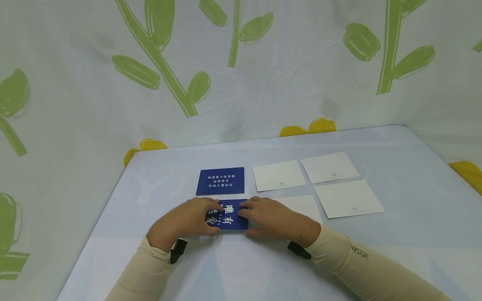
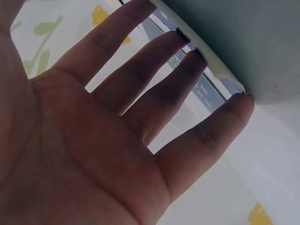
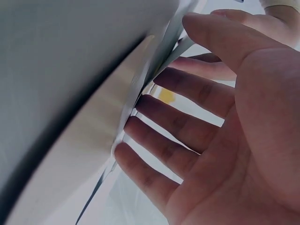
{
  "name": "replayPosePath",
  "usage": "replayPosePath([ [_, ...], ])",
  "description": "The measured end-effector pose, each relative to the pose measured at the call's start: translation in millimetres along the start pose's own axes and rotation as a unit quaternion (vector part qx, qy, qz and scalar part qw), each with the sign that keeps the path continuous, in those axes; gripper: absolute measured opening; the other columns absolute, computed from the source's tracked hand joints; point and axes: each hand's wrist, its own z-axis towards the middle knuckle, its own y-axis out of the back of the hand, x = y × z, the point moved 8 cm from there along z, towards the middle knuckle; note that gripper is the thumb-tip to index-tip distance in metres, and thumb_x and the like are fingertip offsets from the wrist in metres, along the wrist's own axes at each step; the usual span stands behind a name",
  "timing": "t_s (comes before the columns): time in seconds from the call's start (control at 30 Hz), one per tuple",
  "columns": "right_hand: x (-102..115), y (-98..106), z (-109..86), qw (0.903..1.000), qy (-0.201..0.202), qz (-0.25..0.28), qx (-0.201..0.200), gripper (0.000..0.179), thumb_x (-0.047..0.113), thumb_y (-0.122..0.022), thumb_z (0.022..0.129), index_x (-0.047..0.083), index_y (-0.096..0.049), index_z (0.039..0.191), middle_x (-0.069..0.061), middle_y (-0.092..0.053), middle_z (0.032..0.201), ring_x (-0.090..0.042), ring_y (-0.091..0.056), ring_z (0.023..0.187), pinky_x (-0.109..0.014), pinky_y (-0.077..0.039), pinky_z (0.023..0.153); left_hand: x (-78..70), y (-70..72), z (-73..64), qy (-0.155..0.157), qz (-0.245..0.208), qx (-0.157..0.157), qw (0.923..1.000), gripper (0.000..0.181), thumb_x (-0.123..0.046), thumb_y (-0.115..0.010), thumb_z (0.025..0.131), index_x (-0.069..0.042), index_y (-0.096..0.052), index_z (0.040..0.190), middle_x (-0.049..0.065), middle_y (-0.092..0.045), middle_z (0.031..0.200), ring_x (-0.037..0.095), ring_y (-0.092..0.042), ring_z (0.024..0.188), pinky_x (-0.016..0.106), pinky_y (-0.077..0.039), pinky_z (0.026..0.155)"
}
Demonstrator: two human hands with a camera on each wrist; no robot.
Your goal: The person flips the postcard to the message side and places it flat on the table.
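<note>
A dark blue card (image 1: 233, 215) with white characters lies on the table between the two hands. The left hand (image 1: 190, 217) rests over its left end, index fingertip on the printed face and thumb at the near edge. At its right end, fingertips of the right hand (image 1: 276, 217) touch the face, with the thumb by the near right corner. Both wrist views show fingers spread and mostly straight, tips at the surface: left fingers (image 2: 183, 89) and right fingers (image 3: 164, 140). Just beyond lies a second blue card (image 1: 220, 181), printed with smaller text.
Right of the blue cards lie several white cards: one at the back (image 1: 279, 175), a far right card (image 1: 330, 167), a nearer right card (image 1: 349, 199), and one partly hidden card (image 1: 301, 203) behind the right hand. A leaf-patterned curtain (image 1: 263, 92) hangs behind the table (image 1: 395, 167).
</note>
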Motion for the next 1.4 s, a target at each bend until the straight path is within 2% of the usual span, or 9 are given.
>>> replayPosePath([
  [0.33,3.6,0.5,0.1,0.9995,0.021,-0.001,-0.025,0.045,0.042,-0.063,0.097,0.016,-0.064,0.134,-0.004,-0.062,0.14,-0.023,-0.056,0.132,-0.041,-0.042,0.113,5.4,-2.3,-2.3,-0.004,-0.009,0.0,1.0,0.045,-0.031,-0.08,0.08,-0.017,-0.072,0.122,0.01,-0.059,0.143,0.028,-0.056,0.131,0.047,-0.044,0.11],
  [0.6,5.4,7.9,1.1,0.9975,0.038,-0.011,-0.059,0.036,0.035,-0.057,0.1,0.015,-0.068,0.128,-0.001,-0.069,0.129,-0.019,-0.063,0.122,-0.048,-0.039,0.114,5.4,2.1,-2.5,-0.022,-0.016,-0.005,0.9996,0.04,-0.029,-0.076,0.082,-0.014,-0.073,0.119,0.009,-0.065,0.133,0.023,-0.061,0.119,0.046,-0.048,0.104],
  [0.8,7.3,12.8,0.0,0.9941,0.06,-0.03,-0.086,0.031,0.031,-0.055,0.101,0.014,-0.071,0.12,0.001,-0.073,0.119,-0.017,-0.066,0.113,-0.039,-0.051,0.1,9.2,3.5,-0.2,-0.018,-0.025,-0.004,0.9995,0.038,-0.032,-0.075,0.084,-0.015,-0.073,0.119,0.005,-0.067,0.129,0.019,-0.061,0.115,0.044,-0.048,0.104],
  [0.9,9.2,16.5,-1.5,0.9898,0.078,-0.042,-0.111,0.027,0.03,-0.056,0.1,0.015,-0.073,0.114,0.001,-0.075,0.112,-0.016,-0.068,0.105,-0.036,-0.054,0.092,10.3,5.8,-0.8,-0.018,-0.029,-0.005,0.9994,0.036,-0.033,-0.076,0.084,-0.017,-0.074,0.116,0.002,-0.069,0.124,0.016,-0.06,0.107,0.041,-0.05,0.097],
  [1.07,9.7,23.0,-4.5,0.9846,0.089,-0.036,-0.146,0.019,0.026,-0.057,0.1,0.015,-0.072,0.102,0.004,-0.075,0.098,-0.014,-0.067,0.09,-0.032,-0.055,0.082,10.0,10.5,-0.8,-0.026,-0.044,-0.012,0.9986,0.025,-0.032,-0.075,0.084,-0.019,-0.073,0.105,-0.001,-0.07,0.101,0.014,-0.058,0.089,0.033,-0.048,0.08],
  [1.23,4.8,25.9,-6.1,0.9858,0.072,-0.018,-0.151,0.017,0.024,-0.055,0.102,0.016,-0.069,0.106,0.005,-0.074,0.097,-0.013,-0.067,0.086,-0.031,-0.055,0.083,9.1,13.8,0.9,-0.033,-0.06,-0.023,0.9974,0.017,-0.031,-0.073,0.087,-0.019,-0.069,0.098,-0.003,-0.067,0.091,0.013,-0.059,0.084,0.031,-0.047,0.076],
  [1.4,2.9,29.2,-4.9,0.9861,0.063,-0.005,-0.154,0.016,0.023,-0.053,0.103,0.016,-0.066,0.111,0.005,-0.074,0.094,-0.012,-0.064,0.079,-0.031,-0.056,0.08,8.7,22.6,-1.6,-0.037,-0.062,-0.05,0.9961,0.011,-0.028,-0.073,0.087,-0.021,-0.067,0.091,-0.005,-0.069,0.092,0.012,-0.06,0.086,0.032,-0.05,0.079],
])
